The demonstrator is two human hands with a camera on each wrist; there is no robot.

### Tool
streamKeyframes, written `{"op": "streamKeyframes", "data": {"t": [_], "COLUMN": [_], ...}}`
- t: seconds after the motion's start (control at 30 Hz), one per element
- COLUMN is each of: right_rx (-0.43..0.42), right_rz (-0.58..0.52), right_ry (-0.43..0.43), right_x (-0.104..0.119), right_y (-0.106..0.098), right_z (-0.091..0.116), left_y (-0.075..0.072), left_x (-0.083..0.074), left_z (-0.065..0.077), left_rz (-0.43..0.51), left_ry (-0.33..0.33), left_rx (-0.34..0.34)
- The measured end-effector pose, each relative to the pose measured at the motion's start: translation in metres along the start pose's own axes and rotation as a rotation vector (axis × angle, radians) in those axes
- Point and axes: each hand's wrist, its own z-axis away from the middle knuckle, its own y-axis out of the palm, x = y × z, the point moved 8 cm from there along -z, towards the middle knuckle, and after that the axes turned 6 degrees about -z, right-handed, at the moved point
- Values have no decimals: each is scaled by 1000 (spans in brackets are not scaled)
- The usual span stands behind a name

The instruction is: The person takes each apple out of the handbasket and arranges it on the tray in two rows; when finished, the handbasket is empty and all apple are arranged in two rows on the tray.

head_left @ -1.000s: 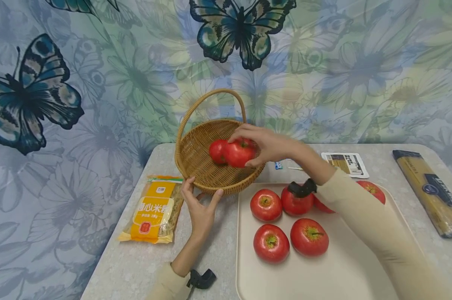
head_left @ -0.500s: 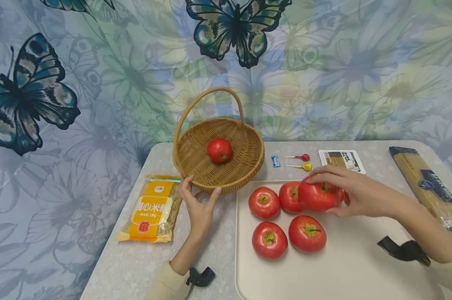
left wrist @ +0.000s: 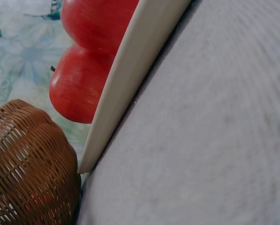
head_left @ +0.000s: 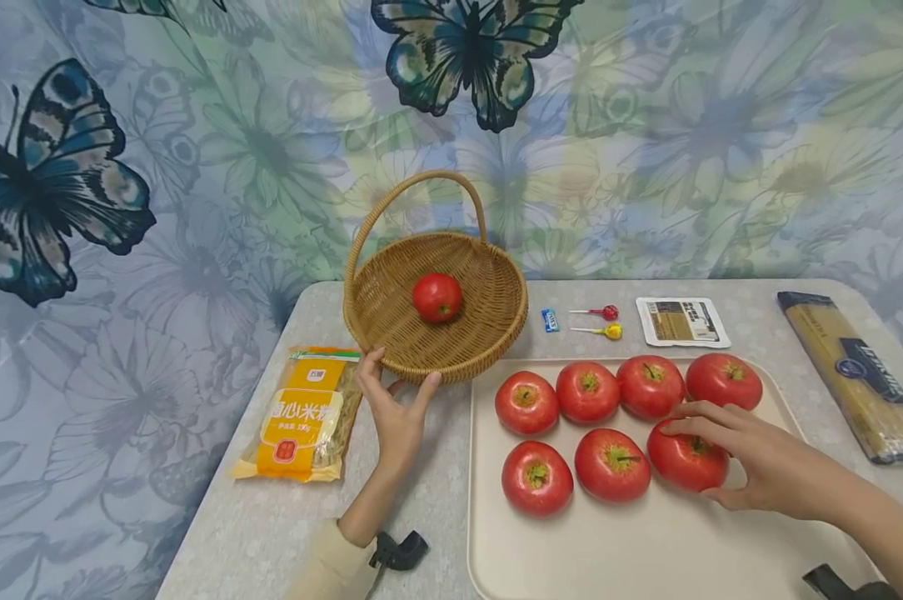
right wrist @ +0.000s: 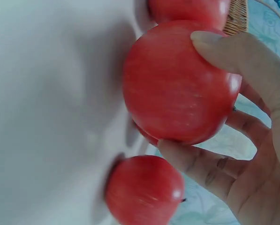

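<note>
A wicker basket (head_left: pixel 466 350) with a tall handle stands tilted toward me, one red apple (head_left: pixel 437 297) inside it. My left hand (head_left: pixel 399 429) holds the basket's near rim, thumb and a finger spread along it. On a cream tray (head_left: pixel 571 550), my right hand (head_left: pixel 774 467) grips another red apple (head_left: pixel 687 457) between thumb and fingers, at the right end of the front row. In the right wrist view, the thumb lies over one side of this apple (right wrist: pixel 177 84) and the fingers over the other. Several more red apples (head_left: pixel 612 465) stand in two rows on the tray.
A yellow food packet (head_left: pixel 301 417) lies left of the basket. Behind the tray are a small blue-wrapped candy (head_left: pixel 550 320), two lollipops (head_left: pixel 609 332) and a flat white pack (head_left: pixel 684 322). A long noodle packet (head_left: pixel 856 375) lies at the right.
My right hand has carried its apple from over the basket, back across the tray's rear row, and down to the front row. The left hand has stayed at the basket rim.
</note>
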Motion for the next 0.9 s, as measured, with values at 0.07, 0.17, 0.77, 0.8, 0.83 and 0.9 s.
{"op": "streamKeyframes", "data": {"t": [0.07, 0.17, 0.77, 0.8, 0.83, 0.9], "right_rx": [8, 15, 8, 8, 9, 7], "right_rz": [4, 6, 60, 61, 60, 41], "right_ry": [4, -4, -50, -70, -89, -139], "right_x": [-1, -2, 36, 41, 46, 56], "right_y": [5, 10, -35, -37, -39, -43], "right_z": [2, 3, -41, -49, -58, -78], "left_y": [0, 0, -1, -1, -1, -1], "left_x": [0, 1, 0, 0, 0, 0], "left_z": [0, 1, 1, 1, 1, 1], "left_rz": [-2, -2, -9, -9, -10, -10], "left_ry": [-4, -9, 7, 8, 9, 10], "left_rx": [1, 2, 5, 5, 6, 4]}}
